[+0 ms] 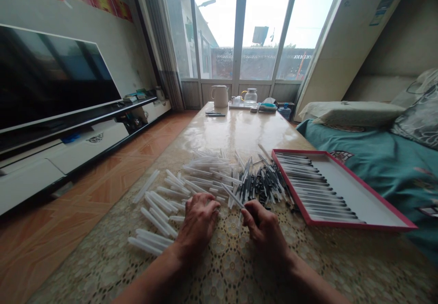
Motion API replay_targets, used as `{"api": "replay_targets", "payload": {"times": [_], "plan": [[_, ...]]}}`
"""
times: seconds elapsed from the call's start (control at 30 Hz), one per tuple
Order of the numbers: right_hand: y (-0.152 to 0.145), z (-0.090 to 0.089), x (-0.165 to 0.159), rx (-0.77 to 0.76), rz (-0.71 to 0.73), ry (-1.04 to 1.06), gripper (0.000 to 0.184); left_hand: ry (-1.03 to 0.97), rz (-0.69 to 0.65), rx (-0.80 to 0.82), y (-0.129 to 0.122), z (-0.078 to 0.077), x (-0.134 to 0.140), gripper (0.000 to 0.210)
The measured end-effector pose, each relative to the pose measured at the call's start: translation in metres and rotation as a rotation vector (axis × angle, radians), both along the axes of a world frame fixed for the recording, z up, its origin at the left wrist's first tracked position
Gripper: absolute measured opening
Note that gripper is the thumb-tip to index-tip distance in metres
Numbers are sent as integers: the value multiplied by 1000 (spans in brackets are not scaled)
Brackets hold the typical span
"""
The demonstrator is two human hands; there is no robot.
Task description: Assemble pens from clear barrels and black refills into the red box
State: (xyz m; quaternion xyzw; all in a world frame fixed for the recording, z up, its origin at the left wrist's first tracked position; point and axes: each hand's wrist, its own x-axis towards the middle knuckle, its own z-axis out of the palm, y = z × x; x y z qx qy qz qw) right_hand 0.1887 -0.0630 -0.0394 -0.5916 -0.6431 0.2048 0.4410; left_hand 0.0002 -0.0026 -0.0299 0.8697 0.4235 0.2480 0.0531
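Note:
In the head view, my right hand [265, 224] is closed around the lower end of a slim translucent pen [233, 195], which points up and to the left. My left hand [201, 216] rests beside it with fingers curled down at the edge of a spread of frosted white tubes [160, 219]; whatever the fingertips hold is hidden. Beyond my right hand lies a heap of black-and-clear pen parts [265, 183]. To the right, a shallow red-rimmed box [362, 194] holds a row of black-tipped pens [321, 190] lying side by side.
A patterned cover lies over the long table [232, 267]. At its far end stand a beige jug [219, 96], a glass pot [251, 97] and a tissue pack [267, 106]. A couch with a green cover [369, 153] is on the right, a TV cabinet [89, 144] on the left.

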Motion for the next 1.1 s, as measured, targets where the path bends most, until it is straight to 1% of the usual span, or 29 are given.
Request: {"api": "replay_targets", "payload": {"times": [0.07, 0.17, 0.23, 0.37, 0.47, 0.57, 0.7, 0.77, 0.83, 0.9, 1.0, 1.07, 1.1], "plan": [[0, 0, 0, -1, 1, -2, 21, -15, -12, 12, 0, -2, 1, 22], [1, -1, 0, 0, 5, -5, 21, -1, -58, 30, 2, -5, 2, 35], [1, -1, 0, 2, 4, -7, 21, 24, -79, 23, 2, -6, 2, 39], [1, 0, -1, 3, 10, -3, 21, 27, -54, -14, 0, -3, 3, 35], [1, 1, 0, 3, 11, -5, 21, 4, -36, -50, -2, 1, 3, 25], [0, 0, 0, 12, 5, -6, 21, -29, -54, -91, -2, 4, 3, 16], [0, 1, 0, 43, -2, 12, 18, -89, -102, -114, -2, 6, 3, 17], [-1, 3, 0, 71, 0, 21, 17, -198, -112, -117, -1, 8, 1, 16], [-3, 6, 1, 117, -18, -4, 16, -394, -95, -184, 0, 11, -2, 13], [-5, 9, 0, 172, -44, -57, 16, -629, -52, -355, 3, 14, -7, 13], [-7, 12, -1, 232, -39, -122, 13, -934, 12, -669, 7, 18, -12, 23], [-8, 12, -2, 244, -11, -150, 11, -1069, 24, -819, 9, 19, -13, 28], [-8, 12, -2, 243, 4, -165, 10, -1102, 22, -874, 9, 18, -13, 29]]}}
